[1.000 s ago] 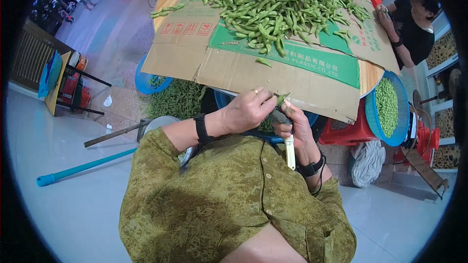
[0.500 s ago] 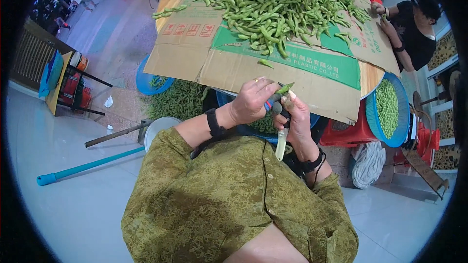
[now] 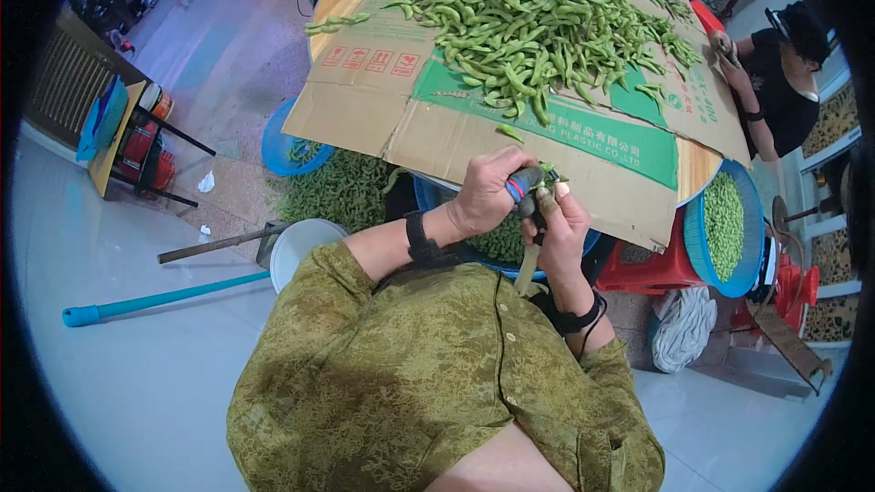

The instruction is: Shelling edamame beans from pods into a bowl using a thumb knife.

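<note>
My left hand [image 3: 490,188] is closed at the fingertips, with a dark grey covering banded in red and blue on a digit. Against it, my right hand [image 3: 565,223] pinches at the same spot. Between them is a green soybean pod [image 3: 547,168], mostly hidden by the fingers. A pale, flat strip like a tool handle [image 3: 528,266] hangs below the right hand; what it belongs to is hidden. Just beyond my hands, a loose pod [image 3: 509,132] lies on the cardboard [image 3: 355,118], in front of a large heap of soybean pods [image 3: 538,27].
Below the table edge is a blue basin [image 3: 428,196] with green contents. More pods [image 3: 337,191] lie on the floor at left, near a blue basket [image 3: 278,141]. Shelled beans fill a blue basket [image 3: 694,237] at right. Another person [image 3: 775,82] sits at the far right.
My hands have drawn closer together around the pod, which now shows less between the fingers. The left hand has shifted slightly right. The whole view has moved a little.
</note>
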Tool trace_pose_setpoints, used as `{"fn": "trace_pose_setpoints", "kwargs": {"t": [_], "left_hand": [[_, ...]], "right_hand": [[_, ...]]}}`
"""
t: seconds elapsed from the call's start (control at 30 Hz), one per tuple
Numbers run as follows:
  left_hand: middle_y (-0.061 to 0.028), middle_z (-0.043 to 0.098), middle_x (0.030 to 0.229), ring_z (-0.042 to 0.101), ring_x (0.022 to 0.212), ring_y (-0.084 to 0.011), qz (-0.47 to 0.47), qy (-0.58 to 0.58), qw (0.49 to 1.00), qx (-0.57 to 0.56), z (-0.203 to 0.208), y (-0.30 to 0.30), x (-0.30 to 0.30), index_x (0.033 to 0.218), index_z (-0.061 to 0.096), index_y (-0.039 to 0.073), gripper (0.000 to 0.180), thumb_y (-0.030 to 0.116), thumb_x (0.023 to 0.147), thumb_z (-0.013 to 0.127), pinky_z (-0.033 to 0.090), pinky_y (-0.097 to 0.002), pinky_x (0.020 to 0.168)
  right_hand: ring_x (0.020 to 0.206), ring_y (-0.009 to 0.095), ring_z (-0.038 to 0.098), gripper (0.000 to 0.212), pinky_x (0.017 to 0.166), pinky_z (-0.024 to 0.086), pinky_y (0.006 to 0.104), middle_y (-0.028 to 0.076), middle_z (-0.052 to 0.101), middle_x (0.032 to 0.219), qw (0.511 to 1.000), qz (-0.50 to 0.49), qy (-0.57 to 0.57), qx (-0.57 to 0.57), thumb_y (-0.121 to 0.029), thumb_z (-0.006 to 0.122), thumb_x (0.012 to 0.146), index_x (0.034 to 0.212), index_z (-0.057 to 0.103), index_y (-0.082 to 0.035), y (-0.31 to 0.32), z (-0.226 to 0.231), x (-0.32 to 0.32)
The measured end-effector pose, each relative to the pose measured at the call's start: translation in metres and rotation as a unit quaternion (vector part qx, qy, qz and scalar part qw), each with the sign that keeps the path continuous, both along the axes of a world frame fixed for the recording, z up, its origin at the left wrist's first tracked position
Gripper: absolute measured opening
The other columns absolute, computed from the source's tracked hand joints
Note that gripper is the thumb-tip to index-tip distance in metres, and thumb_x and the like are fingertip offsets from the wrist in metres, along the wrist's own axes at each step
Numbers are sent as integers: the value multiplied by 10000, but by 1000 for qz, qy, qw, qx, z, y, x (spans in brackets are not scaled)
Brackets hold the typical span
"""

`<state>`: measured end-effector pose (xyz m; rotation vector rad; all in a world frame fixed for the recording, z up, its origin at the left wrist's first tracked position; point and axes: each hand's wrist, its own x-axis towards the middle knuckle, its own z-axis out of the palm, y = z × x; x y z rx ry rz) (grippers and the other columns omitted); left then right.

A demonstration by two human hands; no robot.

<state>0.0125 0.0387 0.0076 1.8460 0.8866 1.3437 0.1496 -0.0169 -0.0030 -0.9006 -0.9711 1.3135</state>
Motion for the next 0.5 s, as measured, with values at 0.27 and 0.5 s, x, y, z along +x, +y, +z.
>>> {"fn": "trace_pose_setpoints", "kwargs": {"t": [0.27, 0.5], "left_hand": [[13, 588, 720, 501, 570, -27, -73, -41, 957, -278, 3, -11, -16, 989, 632, 18, 140, 83, 909, 537, 397, -198, 490], [-80, 602, 791, 582, 652, -142, -41, 60, 987, -145, 6, -23, -16, 1010, 611, 9, 168, 72, 872, 540, 457, -286, 571]], "right_hand": [[626, 88, 512, 319, 570, 441, 232, 20, 578, 755, 948, -141, -270, 94, -41, 671, 830, 1118, 539, -4, 2, -13, 7], [653, 212, 580, 364, 614, 474, 306, 129, 587, 786, 862, -185, -414, 224, -50, 729, 759, 1066, 544, 14, 3, -9, 5]]}}
